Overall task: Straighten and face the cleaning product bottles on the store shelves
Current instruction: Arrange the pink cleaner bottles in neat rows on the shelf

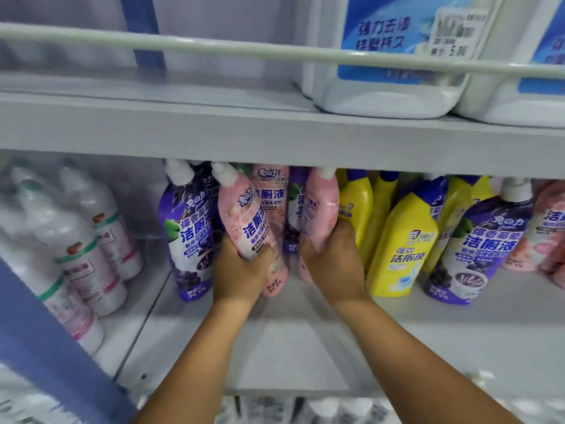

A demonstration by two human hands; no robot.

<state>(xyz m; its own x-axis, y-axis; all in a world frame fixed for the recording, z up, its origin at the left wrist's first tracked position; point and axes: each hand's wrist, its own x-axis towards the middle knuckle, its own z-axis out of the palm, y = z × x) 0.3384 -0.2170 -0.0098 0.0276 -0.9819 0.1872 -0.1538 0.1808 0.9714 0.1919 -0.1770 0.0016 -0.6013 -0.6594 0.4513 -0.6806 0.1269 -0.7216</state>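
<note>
Head view: the left hand (241, 270) grips a tilted pink bottle (249, 221), the right hand (331, 255) grips another (319, 209), on the middle shelf (305, 347), probably to turn labels forward.

two bare forearms in view, one per side, entering from the near edge. no sleeves visible anywhere on them, no gloves. left hand (241, 270) and right hand (333, 258) both bare: no rings, watch, wristband or bracelet that i can make out. wrists uncovered too. fingernails mostly hidden or too blurred to tell. no marks or tattoos visible on either forearm.
</note>
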